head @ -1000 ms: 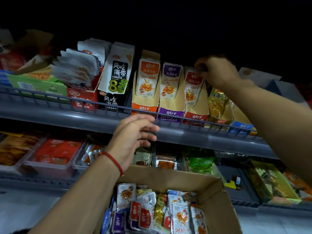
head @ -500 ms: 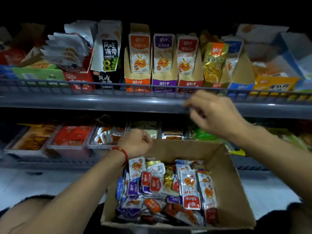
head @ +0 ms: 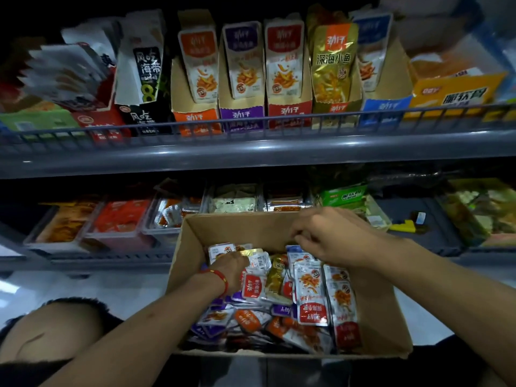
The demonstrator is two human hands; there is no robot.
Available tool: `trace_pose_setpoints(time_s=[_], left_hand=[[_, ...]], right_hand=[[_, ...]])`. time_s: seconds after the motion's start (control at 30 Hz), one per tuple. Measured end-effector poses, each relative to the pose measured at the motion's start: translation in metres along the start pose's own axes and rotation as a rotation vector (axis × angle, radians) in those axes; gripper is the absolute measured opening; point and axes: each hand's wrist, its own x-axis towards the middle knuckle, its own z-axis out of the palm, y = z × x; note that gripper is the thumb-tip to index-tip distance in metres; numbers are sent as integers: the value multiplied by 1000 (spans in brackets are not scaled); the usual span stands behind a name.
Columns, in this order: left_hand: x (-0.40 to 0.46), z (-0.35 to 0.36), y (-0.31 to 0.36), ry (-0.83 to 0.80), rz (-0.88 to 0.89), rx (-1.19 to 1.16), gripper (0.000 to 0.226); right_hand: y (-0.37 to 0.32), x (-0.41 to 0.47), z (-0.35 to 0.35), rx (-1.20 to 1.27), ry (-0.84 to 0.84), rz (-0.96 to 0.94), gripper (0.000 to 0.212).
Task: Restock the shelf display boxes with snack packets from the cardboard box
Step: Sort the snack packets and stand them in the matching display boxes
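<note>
The open cardboard box sits low in the middle, filled with several snack packets in red, orange, purple, blue and gold. My left hand, a red string at its wrist, is down among the packets with its fingers curled on a white packet at the back left. My right hand hovers over the box's back edge, its bent fingers pointing at a blue-topped packet and holding nothing. On the upper shelf stand the display boxes: orange, purple, red, gold, blue.
A grey wire rail and shelf lip run in front of the display boxes. Behind the cardboard box, the lower shelf holds clear trays of red and orange snacks and green packs. My knee is at lower left.
My right hand has dropped from the red display box on the upper shelf to the cardboard box. My left hand has moved from the shelf rail down into the packets. The view has tilted downward.
</note>
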Motion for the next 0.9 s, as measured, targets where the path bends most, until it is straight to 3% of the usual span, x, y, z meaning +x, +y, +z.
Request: trace_pose_setpoints(time_s=[0.23, 0.33, 0.5, 0.63, 0.73, 0.83, 0.9], left_hand=[[6, -10, 1, 26, -69, -124, 56], [1, -26, 0, 91, -10, -151, 17], [-41, -78, 18, 278, 31, -695, 28], [-70, -104, 23, 395, 224, -934, 23], [-87, -113, 32, 390, 249, -1223, 22], [-98, -122, 39, 391, 252, -1431, 29], [-103, -120, 41, 241, 276, -1472, 39]], right_hand=[[6, -1, 2, 14, -31, 21, 17], [6, 0, 4, 16, -47, 34, 17], [0, 6, 4, 114, -75, 69, 18], [-13, 13, 7, 385, -121, 114, 34], [-26, 14, 5, 708, -138, 223, 27], [-38, 13, -4, 1005, 24, 374, 20], [-44, 12, -9, 1178, 160, 475, 20]])
